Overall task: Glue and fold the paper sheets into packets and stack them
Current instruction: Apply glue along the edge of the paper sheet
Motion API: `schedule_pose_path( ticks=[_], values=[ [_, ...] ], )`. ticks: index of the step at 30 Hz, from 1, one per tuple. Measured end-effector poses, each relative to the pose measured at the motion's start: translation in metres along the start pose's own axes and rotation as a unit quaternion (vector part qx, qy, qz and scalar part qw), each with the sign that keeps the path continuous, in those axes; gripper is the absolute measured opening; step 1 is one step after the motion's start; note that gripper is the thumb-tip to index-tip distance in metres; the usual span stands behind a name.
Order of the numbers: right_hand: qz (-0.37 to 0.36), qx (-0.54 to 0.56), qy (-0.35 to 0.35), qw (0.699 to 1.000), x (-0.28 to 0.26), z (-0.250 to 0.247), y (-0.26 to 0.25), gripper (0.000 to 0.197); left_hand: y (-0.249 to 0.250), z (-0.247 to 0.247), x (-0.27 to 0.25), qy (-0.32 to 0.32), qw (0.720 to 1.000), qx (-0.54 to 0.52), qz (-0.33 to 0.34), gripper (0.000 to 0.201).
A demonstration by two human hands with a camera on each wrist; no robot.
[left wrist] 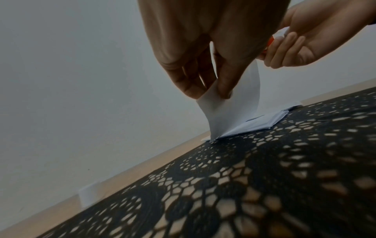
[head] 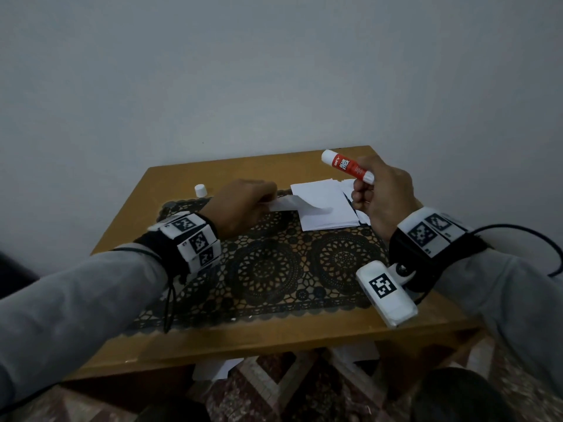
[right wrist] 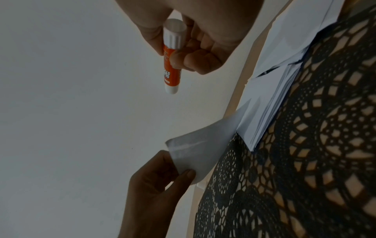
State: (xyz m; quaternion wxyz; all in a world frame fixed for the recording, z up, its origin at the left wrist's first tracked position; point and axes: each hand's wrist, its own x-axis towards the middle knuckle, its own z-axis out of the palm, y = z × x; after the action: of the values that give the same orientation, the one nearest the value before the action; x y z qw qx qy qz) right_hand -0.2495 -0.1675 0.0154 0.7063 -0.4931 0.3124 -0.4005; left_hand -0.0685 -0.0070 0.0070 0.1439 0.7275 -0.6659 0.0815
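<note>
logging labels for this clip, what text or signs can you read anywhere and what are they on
"GLUE STICK": white letters on the red glue stick in the right hand.
Small logo above it on the glue stick: too blurred to read.
Black-and-white square code markers on the wristbands: patterns only; the tiny characters beside them are unreadable.

Your left hand [left wrist: 205, 53] pinching the top sheet [left wrist: 234, 109], corner curled up off the paper stack [left wrist: 262, 122]; black lace mat [left wrist: 264, 185] beneath; your right hand [left wrist: 311, 41] behind, fingers curled round something orange

Glue stick [head: 347, 165] red-white; doily [head: 268, 269] black lace.
</note>
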Motion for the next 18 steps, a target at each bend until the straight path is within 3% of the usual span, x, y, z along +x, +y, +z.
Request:
schedule_pose_path(
  ticks=[4,12,18],
  values=[
    [0.001,-0.012,-0.01,1.0,-0.003,0.006,0.007,0.022,-0.003,-0.008,-0.027,-0.009,0.999,-0.032,0.022,0.011],
    [0.026,-0.037,-0.035,0.998,-0.009,0.02,0.02,0.02,-0.014,-0.011,-0.081,-0.145,0.989,-0.001,0.003,0.033],
    [0.038,-0.102,-0.14,0.984,-0.02,0.038,0.03,0.029,-0.019,-0.009,-0.099,-0.193,0.981,0.001,-0.008,0.039]
  ],
)
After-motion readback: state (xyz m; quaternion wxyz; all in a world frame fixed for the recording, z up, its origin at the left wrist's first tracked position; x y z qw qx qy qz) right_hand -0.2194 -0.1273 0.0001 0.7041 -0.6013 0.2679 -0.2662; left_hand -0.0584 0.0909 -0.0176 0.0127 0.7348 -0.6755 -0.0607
